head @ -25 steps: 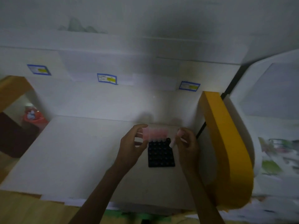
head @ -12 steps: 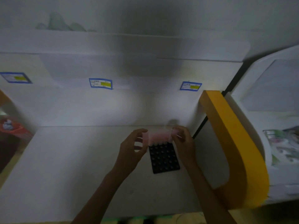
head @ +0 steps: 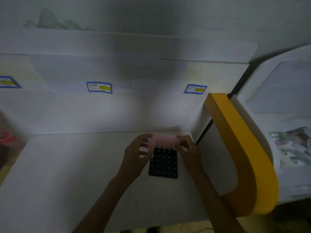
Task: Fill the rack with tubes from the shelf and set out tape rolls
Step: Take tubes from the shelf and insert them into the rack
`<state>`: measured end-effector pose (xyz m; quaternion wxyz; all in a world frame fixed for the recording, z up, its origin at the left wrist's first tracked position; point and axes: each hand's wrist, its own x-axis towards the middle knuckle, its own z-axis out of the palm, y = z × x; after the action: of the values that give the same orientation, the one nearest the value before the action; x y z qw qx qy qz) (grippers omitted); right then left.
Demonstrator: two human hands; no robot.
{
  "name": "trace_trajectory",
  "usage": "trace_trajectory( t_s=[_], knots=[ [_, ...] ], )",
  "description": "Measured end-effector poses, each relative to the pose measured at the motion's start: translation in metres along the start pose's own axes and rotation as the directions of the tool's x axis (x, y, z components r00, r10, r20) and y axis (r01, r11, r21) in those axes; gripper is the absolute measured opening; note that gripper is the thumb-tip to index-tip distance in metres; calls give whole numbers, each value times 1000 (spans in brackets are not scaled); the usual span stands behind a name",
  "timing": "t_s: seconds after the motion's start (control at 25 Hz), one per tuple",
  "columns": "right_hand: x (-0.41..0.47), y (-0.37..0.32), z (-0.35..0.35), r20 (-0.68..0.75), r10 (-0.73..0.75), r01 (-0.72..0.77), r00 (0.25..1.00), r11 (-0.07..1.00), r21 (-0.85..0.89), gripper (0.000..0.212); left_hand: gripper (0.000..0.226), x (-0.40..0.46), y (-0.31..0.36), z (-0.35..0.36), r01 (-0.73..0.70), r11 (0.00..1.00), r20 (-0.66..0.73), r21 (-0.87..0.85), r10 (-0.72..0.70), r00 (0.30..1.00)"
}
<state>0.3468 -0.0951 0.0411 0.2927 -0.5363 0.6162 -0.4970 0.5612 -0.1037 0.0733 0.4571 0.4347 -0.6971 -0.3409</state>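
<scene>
Both my hands pinch the pink tubes (head: 162, 141) at the black rack's (head: 163, 165) far edge: left hand (head: 134, 157), right hand (head: 189, 152); bare white table (head: 67, 174) spreads leftward

Pretty dim shot overall. There's a white tabletop (head: 58, 174) filling most of the lower half, backed by a white partition wall (head: 117, 111). Three blue-bordered labels with yellow patches are stuck along it: one at about 9 o'clock cut off by the edge (head: 7, 82), one near 11 (head: 99, 87), one near 1 (head: 195, 88). A thick yellow curved panel edge (head: 244, 148) sweeps down from 2 to 4 o'clock. Blurry printed papers (head: 292, 145) sit at 3, something red (head: 8, 138) at 9.
</scene>
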Motion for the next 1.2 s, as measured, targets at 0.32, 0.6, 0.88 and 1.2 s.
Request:
trace_trajectory(
  t_s=[0.32, 0.6, 0.88, 1.2],
  knots=[
    [-2, 5, -5, 22, -54, 55, 998, 997, -61, 42, 45, 7, -12, 9, -31, 999, -24, 10, 31, 999],
    [-24, -9, -8, -160, -26, 24, 987, 1000, -10, 50, 43, 9, -36, 22, -122, 988, -18, 91, 124, 992],
    [-26, -13, -11, -62, -96, 89, 993, 991, -104, 41, 42, 10, -48, 30, -199, 972, -24, 125, 204, 979],
    [-24, -13, -16, 26, -235, 230, 972, 918, -322, 44, 33, 7, -48, 38, -231, 959, -35, 164, 240, 970]
  ],
)
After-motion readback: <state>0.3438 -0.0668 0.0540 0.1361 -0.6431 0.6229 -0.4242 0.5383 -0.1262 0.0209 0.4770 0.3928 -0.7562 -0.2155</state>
